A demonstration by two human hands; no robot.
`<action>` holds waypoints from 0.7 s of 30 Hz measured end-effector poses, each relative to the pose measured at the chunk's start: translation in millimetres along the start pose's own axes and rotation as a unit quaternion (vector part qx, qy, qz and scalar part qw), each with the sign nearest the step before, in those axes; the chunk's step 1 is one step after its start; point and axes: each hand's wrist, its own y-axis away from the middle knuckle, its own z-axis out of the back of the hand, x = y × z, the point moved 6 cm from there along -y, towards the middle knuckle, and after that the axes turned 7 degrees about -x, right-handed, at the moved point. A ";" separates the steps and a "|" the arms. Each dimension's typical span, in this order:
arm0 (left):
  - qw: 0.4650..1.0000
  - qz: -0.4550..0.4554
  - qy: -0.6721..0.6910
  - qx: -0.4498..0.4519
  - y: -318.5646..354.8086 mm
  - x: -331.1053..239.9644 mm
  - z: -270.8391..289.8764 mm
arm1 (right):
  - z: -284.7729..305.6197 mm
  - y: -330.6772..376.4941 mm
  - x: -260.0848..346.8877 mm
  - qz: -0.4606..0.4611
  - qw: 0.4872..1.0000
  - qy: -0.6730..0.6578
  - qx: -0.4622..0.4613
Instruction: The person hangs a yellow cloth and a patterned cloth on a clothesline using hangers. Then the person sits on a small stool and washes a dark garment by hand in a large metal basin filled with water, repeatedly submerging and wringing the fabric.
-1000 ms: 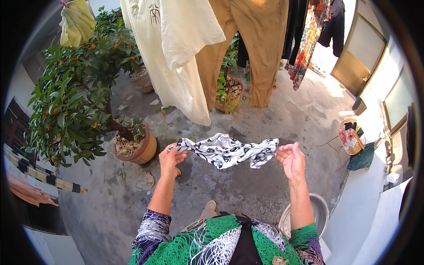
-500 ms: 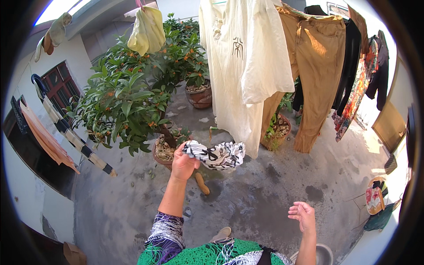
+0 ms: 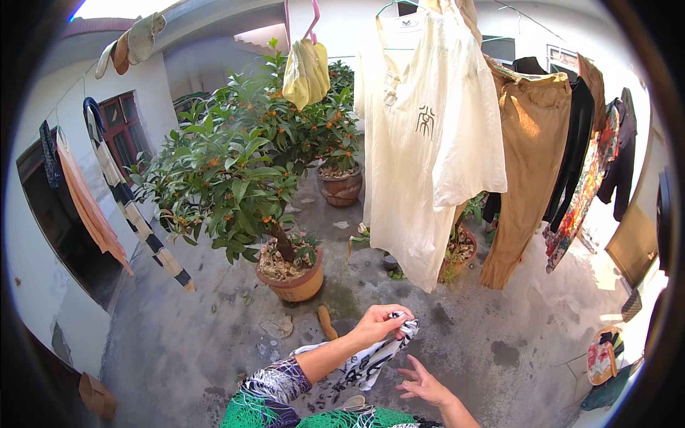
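A white cloth with black patterns (image 3: 371,362) hangs in loose folds below my left hand (image 3: 382,325). The fingers of that hand are closed around a bunched part of it, and the lower folds fall behind my forearm. To the right of the cloth is my right hand (image 3: 426,386), fingers spread and nothing in them, apart from the fabric. Above both hands, a cream T-shirt (image 3: 410,171) with a dark printed sign hangs from a hanger.
Brown trousers (image 3: 531,150) and darker clothes hang on the right. A leafy potted tree (image 3: 242,171) with orange blossoms stands left of the shirt. A yellow cloth (image 3: 305,77) hangs from a pink hanger. A tan elongated object (image 3: 327,322) lies on the concrete floor (image 3: 185,335).
My left hand has moved down and to the right, and the cloth now hangs lower from it. My right hand has come left toward the cloth, its fingers more spread.
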 end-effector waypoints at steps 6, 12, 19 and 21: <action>0.935 0.002 0.352 -0.043 6.4 -41.7 -19.8 | 18.4 -31.9 6.1 0.169 0.979 0.063 -0.092; 0.920 -0.015 0.302 0.250 67.0 -34.7 -38.6 | 29.7 -37.1 54.6 0.215 0.929 -0.254 -0.164; 0.973 0.185 -0.102 0.090 79.9 68.7 28.9 | 23.2 17.6 111.3 0.312 0.918 -0.225 -0.098; 0.980 0.178 -0.085 -0.019 58.5 80.3 33.7 | 14.4 24.5 104.8 0.291 0.947 -0.119 -0.060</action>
